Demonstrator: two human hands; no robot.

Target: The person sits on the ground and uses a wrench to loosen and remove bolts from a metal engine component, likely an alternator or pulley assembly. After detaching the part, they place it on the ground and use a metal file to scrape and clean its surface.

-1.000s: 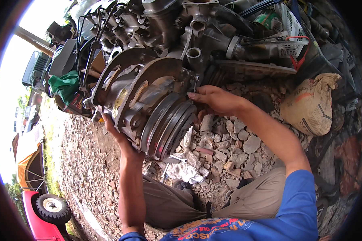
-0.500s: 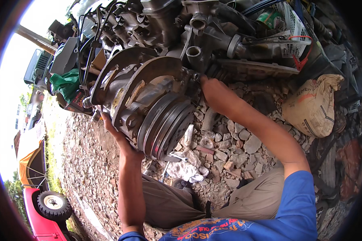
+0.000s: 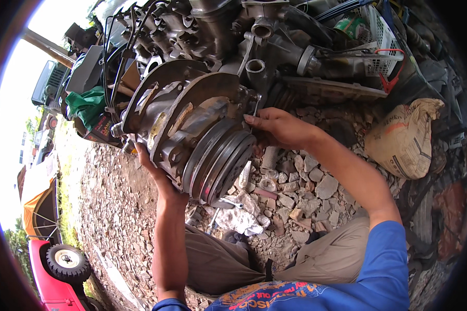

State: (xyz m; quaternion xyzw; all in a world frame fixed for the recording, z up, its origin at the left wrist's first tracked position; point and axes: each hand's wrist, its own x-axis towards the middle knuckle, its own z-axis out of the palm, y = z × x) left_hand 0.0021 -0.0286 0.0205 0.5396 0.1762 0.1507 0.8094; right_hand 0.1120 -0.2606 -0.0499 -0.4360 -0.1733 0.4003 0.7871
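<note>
A heavy metal engine unit with a grooved belt pulley (image 3: 220, 160) and curved bracket plates (image 3: 197, 96) is tilted in front of me, against the engine (image 3: 213, 36). My left hand (image 3: 158, 173) clasps its lower left side, thumb up along the casing, the other fingers hidden beneath. My right hand (image 3: 277, 128) is at the right side of the pulley, thumb stretched toward it and fingers curled below. A thin metal piece (image 3: 257, 105) stands just above that thumb; whether the fingers hold it is unclear. Below the pulley lie an open-ended wrench (image 3: 228, 203) and a white rag (image 3: 241, 218).
Loose stones (image 3: 311, 202) cover the ground. On the right are a cement sack (image 3: 406, 139) and a white plastic basket (image 3: 383, 41) with a red clamp (image 3: 392, 83). A green cloth (image 3: 86, 106) lies at left; a red vehicle (image 3: 54, 274) stands farther off.
My right hand has moved down and slightly right from the bolt end at the bracket to beside the pulley, thumb now showing. My left hand keeps its hold; the view has shifted slightly.
</note>
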